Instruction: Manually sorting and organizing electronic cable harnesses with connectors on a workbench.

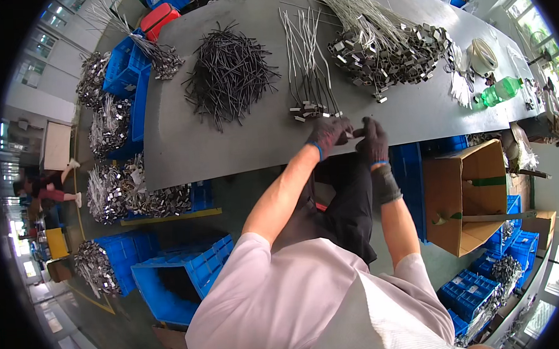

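Pinching pale piece (349,134), left grip (329,133) clamped on it, right grip (373,142) just beside, closure unclear.

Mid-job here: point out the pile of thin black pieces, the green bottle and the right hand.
Pile of thin black pieces (230,77): head view, middle of the heap.
Green bottle (501,91): head view, on its body.
Right hand (373,144): head view, middle of its dark glove.

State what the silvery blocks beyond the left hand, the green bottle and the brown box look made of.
Silvery blocks: probably metal, with bright flat faces, though plastic is possible.
Green bottle: likely plastic, glossy and translucent.
Brown box: apparently cardboard, matte with folded flaps.
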Demonstrator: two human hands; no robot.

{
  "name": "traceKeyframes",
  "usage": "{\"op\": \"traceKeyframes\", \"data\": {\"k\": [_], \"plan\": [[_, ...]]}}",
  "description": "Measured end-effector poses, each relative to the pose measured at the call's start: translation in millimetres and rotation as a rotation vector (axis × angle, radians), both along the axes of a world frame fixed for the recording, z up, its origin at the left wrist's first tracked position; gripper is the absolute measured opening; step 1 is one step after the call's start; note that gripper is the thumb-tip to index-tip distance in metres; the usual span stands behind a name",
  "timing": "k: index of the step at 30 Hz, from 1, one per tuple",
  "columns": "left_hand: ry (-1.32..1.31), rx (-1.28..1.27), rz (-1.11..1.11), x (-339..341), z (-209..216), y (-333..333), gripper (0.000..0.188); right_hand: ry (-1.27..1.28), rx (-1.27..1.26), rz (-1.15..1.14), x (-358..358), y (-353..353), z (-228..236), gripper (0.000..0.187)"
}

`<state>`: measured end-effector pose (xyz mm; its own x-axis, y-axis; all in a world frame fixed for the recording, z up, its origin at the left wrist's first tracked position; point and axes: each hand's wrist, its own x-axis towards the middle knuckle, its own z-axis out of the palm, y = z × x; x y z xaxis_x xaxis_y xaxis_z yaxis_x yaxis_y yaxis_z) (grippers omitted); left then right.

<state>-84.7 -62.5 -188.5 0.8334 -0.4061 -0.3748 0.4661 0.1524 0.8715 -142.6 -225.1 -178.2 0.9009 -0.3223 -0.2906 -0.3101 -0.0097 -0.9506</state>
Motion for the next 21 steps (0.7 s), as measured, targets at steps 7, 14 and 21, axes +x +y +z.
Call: {"op": "traceKeyframes", "data": {"k": [7,14,21], "plan": [[-0.259,0.67,-0.023,76.4,3.2,48.2,0.05,-0.035,-1.075,-0.149,108.2,-73.4,-60.0,0.074],[-0.43,1.264,0.428,67.8,-42.8,152.9,0.038,0.159,-0.566,-0.099,128.5,-104.3,-89.0,0.048],[-0.233,1.563,0.409,96.4,-56.9,194.8,0.044,-0.227,-0.491,-0.018,64.5,-109.1,-141.0,0.033]]}}
